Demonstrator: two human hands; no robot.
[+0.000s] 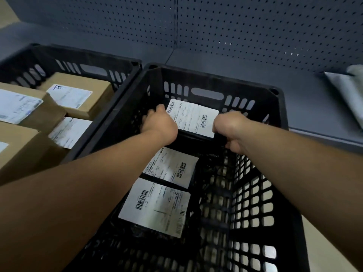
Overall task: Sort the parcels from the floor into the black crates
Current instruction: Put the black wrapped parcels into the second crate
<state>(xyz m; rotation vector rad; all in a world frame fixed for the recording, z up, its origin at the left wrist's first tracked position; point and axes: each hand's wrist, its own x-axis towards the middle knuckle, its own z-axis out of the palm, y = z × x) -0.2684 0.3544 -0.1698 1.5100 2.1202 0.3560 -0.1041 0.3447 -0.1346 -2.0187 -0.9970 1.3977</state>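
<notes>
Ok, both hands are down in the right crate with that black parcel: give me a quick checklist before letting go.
1. Parcel inside crate walls: black parcel sits within the right crate: ok.
2. Label facing up: ok.
3. Both hands gripping: left hand and right hand at its sides, fingers hidden: cannot tell.
4. Parcel resting on the crate floor: cannot tell.
5. Clear of the two labelled parcels nearer the camera: ok.
</notes>
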